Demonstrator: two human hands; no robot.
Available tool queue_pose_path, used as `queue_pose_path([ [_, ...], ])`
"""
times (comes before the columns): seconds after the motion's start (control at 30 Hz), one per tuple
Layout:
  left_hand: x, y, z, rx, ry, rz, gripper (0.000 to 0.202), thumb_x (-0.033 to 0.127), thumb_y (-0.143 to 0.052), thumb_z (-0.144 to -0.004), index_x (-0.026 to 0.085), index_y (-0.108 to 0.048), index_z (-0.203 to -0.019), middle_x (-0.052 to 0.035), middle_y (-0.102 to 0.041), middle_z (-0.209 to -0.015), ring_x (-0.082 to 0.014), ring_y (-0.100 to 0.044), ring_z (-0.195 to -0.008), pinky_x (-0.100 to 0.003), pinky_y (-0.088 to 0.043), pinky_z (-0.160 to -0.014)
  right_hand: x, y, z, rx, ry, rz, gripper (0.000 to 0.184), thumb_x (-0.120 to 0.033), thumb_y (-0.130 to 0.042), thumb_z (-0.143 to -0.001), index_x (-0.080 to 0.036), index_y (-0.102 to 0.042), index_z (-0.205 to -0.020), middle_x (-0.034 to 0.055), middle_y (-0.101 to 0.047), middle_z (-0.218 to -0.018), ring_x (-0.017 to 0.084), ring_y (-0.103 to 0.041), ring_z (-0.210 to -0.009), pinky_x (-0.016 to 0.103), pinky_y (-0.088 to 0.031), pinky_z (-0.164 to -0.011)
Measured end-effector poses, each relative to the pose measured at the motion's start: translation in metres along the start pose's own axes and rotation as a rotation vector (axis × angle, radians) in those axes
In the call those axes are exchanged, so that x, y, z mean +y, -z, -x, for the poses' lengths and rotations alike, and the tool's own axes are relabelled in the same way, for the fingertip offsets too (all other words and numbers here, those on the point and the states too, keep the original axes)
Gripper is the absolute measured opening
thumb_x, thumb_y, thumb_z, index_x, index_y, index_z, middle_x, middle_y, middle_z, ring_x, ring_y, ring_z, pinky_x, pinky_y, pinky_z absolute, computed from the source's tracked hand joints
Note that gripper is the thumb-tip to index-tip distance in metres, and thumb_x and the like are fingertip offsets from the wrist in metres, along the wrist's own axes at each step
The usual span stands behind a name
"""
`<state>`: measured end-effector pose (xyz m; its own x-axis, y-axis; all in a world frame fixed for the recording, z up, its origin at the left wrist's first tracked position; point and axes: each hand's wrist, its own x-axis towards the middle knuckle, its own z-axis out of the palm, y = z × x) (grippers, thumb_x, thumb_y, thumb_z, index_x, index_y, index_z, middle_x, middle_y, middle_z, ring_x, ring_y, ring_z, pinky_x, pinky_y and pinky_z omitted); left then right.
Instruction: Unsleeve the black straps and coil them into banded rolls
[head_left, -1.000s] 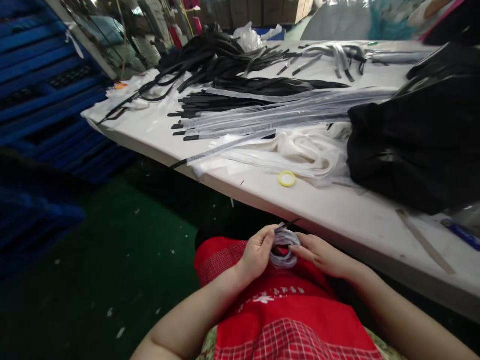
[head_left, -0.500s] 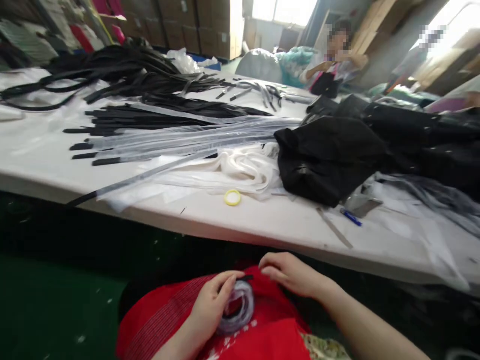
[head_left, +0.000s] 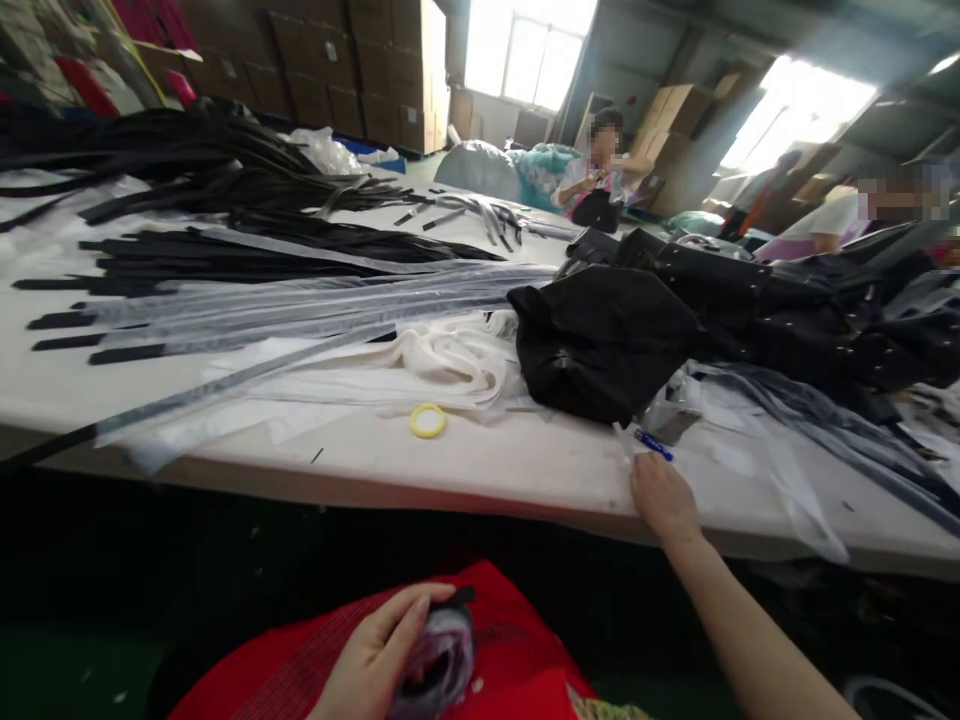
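Observation:
My left hand (head_left: pixel 382 650) is closed around a coiled strap (head_left: pixel 442 655) in clear plastic, held over the red cloth on my lap. A short black strap end (head_left: pixel 461 598) sticks out by the fingertips. At the table's front edge, my right hand (head_left: pixel 664 495) has its fingers closed on a thin pale strip (head_left: pixel 623 442), whose tip shows above them. Just beyond those fingers lies a blue pen-like tool (head_left: pixel 653 445). A yellow ring-shaped roll (head_left: pixel 427 421) rests on the table to the left.
Black straps in clear sleeves (head_left: pixel 300 300) spread across the white table (head_left: pixel 465 465), beside folded white material (head_left: pixel 450 360). Black bags (head_left: pixel 607 340) are piled on the right, near loose plastic sleeves (head_left: pixel 832 430). A person (head_left: pixel 600 180) is across the table; another (head_left: pixel 840 225) is at far right.
My right hand has moved from above my lap out to the table, near the blue tool, and closed on the pale strip. My left hand still holds the coil. The view has shifted.

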<state>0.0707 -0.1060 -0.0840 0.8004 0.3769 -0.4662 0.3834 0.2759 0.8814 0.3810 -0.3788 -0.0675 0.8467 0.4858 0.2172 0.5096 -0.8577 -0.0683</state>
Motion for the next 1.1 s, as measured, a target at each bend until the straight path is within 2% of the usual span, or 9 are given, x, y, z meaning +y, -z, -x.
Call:
queue_pose_path([
  [0.13, 0.008, -0.006, 0.007, -0.012, 0.024, 0.121, 0.059, 0.067, -0.064, -0.076, 0.015, -0.073, -0.102, -0.0049, -0.070, -0.077, -0.0119, -0.055, -0.058, -0.022, -0.046, -0.055, -0.039, 0.015, 0.016, -0.119, 0.050, -0.253, 0.028, -0.028, -0.035, -0.096, -0.016, -0.058, -0.107, 0.0164, -0.066, -0.101, 0.030, -0.064, -0.092, 0.042, -0.050, -0.079],
  [0.27, 0.006, -0.011, 0.003, -0.038, 0.005, 0.165, 0.059, 0.065, -0.061, -0.078, 0.013, -0.073, -0.102, -0.0038, -0.066, -0.070, -0.0104, -0.052, -0.053, -0.022, -0.043, -0.053, -0.108, 0.021, 0.042, -0.755, 0.161, -0.946, 0.029, -0.046, -0.041, -0.096, -0.021, -0.055, -0.100, 0.0085, -0.067, -0.095, 0.021, -0.066, -0.074, 0.034, -0.054, -0.070],
  [0.33, 0.003, -0.012, 0.003, -0.028, -0.030, 0.150, 0.056, 0.062, -0.059, -0.082, 0.012, -0.073, -0.102, -0.0057, -0.069, -0.076, -0.0118, -0.055, -0.058, -0.023, -0.045, -0.057, -0.140, 0.019, 0.058, -0.926, 0.226, -1.083, 0.028, -0.044, -0.040, -0.095, -0.021, -0.053, -0.087, 0.0051, -0.065, -0.078, 0.020, -0.063, -0.069, 0.032, -0.053, -0.067],
  [0.47, -0.001, -0.015, 0.007, -0.005, -0.085, 0.139, 0.049, 0.055, -0.055, -0.087, 0.012, -0.073, -0.103, -0.0072, -0.071, -0.084, -0.0139, -0.059, -0.067, -0.025, -0.047, -0.064, -0.172, 0.018, 0.074, -0.856, 0.345, -0.928, 0.031, -0.044, -0.039, -0.095, -0.022, -0.054, -0.079, 0.0004, -0.057, -0.063, 0.017, -0.053, -0.058, 0.028, -0.044, -0.055],
  [0.63, -0.005, -0.017, 0.010, 0.014, -0.081, 0.143, 0.044, 0.050, -0.055, -0.088, 0.013, -0.074, -0.102, -0.0066, -0.071, -0.085, -0.0123, -0.058, -0.066, -0.023, -0.046, -0.062, -0.171, 0.048, 0.063, -0.743, 0.668, -0.614, 0.031, -0.051, -0.052, -0.093, -0.025, -0.065, -0.083, 0.0014, -0.068, -0.073, 0.017, -0.059, -0.062, 0.029, -0.042, -0.059],
  [0.8, 0.001, -0.015, 0.007, -0.025, -0.053, 0.115, 0.049, 0.056, -0.053, -0.087, 0.014, -0.072, -0.105, -0.0048, -0.070, -0.077, -0.0090, -0.051, -0.050, -0.021, -0.041, -0.049, -0.186, 0.067, 0.061, -0.502, 0.921, -0.316, 0.028, -0.040, -0.050, -0.093, -0.024, -0.060, -0.073, 0.0019, -0.066, -0.063, 0.018, -0.059, -0.055, 0.031, -0.035, -0.055],
  [0.87, 0.009, -0.017, 0.011, 0.001, -0.096, 0.042, 0.047, 0.054, -0.051, -0.088, 0.015, -0.073, -0.101, -0.0063, -0.073, -0.083, -0.0130, -0.059, -0.058, -0.023, -0.048, -0.056, -0.197, 0.072, 0.069, -0.441, 0.967, -0.211, 0.024, -0.030, -0.051, -0.092, -0.022, -0.059, -0.071, 0.0037, -0.065, -0.062, 0.018, -0.059, -0.054, 0.032, -0.034, -0.052],
  [0.97, 0.016, -0.020, 0.022, 0.094, -0.146, -0.101, 0.043, 0.053, -0.052, -0.086, 0.018, -0.075, -0.096, -0.0079, -0.076, -0.096, -0.0233, -0.069, -0.088, -0.032, -0.056, -0.082, -0.215, 0.081, 0.082, -0.443, 1.069, -0.142, 0.014, -0.016, -0.055, -0.086, -0.018, -0.061, -0.073, 0.0051, -0.066, -0.065, 0.017, -0.058, -0.052, 0.030, -0.032, -0.046],
  [1.1, -0.001, -0.006, 0.008, 0.131, -0.097, -0.210, 0.045, 0.061, -0.061, -0.075, 0.027, -0.076, -0.100, -0.0034, -0.076, -0.106, -0.0324, -0.067, -0.109, -0.040, -0.055, -0.097, -0.230, 0.069, 0.077, -0.440, 1.159, -0.208, 0.014, -0.021, -0.054, -0.087, -0.016, -0.064, -0.080, 0.0058, -0.071, -0.078, 0.018, -0.061, -0.056, 0.029, -0.036, -0.039],
])
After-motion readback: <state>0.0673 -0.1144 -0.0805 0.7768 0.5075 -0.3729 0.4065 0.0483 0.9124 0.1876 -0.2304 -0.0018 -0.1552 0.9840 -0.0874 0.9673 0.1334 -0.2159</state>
